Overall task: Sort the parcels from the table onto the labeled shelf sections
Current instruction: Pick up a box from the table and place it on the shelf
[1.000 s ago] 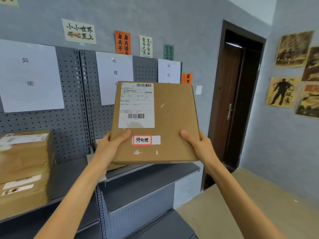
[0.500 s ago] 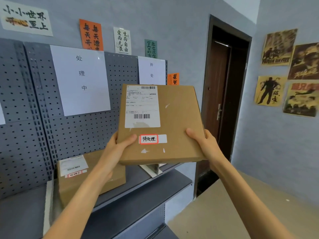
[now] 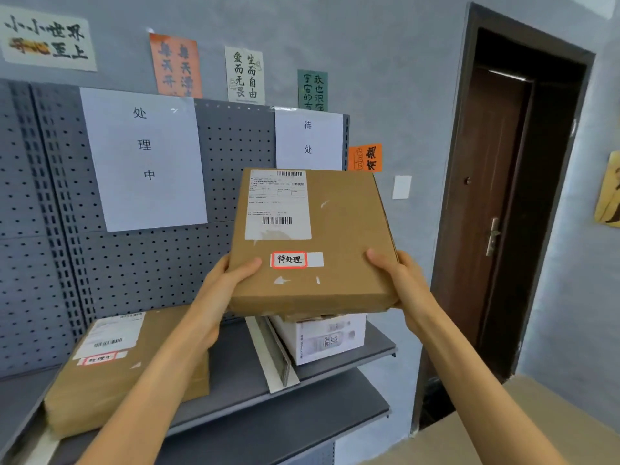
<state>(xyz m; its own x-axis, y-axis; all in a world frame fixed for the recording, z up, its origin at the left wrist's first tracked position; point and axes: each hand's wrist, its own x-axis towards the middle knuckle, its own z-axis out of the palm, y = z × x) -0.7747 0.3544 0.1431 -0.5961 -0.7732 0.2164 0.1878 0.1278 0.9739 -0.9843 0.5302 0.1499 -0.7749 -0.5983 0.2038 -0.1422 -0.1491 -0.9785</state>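
Observation:
I hold a flat brown cardboard parcel (image 3: pixel 339 236) up in front of the grey pegboard shelf (image 3: pixel 241 374). It carries a white shipping label and a red-framed sticker reading 待处理. My left hand (image 3: pixel 221 290) grips its lower left corner, thumb on top. My right hand (image 3: pixel 399 276) grips its lower right corner the same way. The parcel hangs above the right shelf section, under the paper sign 待处 (image 3: pixel 308 139), which the parcel partly covers. A white box (image 3: pixel 322 337) stands in that section below the parcel.
The middle section, under the sign 处理中 (image 3: pixel 144 156), holds a brown parcel (image 3: pixel 114 374) with a red-framed sticker. A white divider (image 3: pixel 275 360) separates the two sections. A lower shelf (image 3: pixel 285 421) runs beneath. A dark door (image 3: pixel 503 203) stands to the right, small posters above.
The view has swung right along the shelf and closer. The held parcel now sits over the right section, and the white box below it has come into sight.

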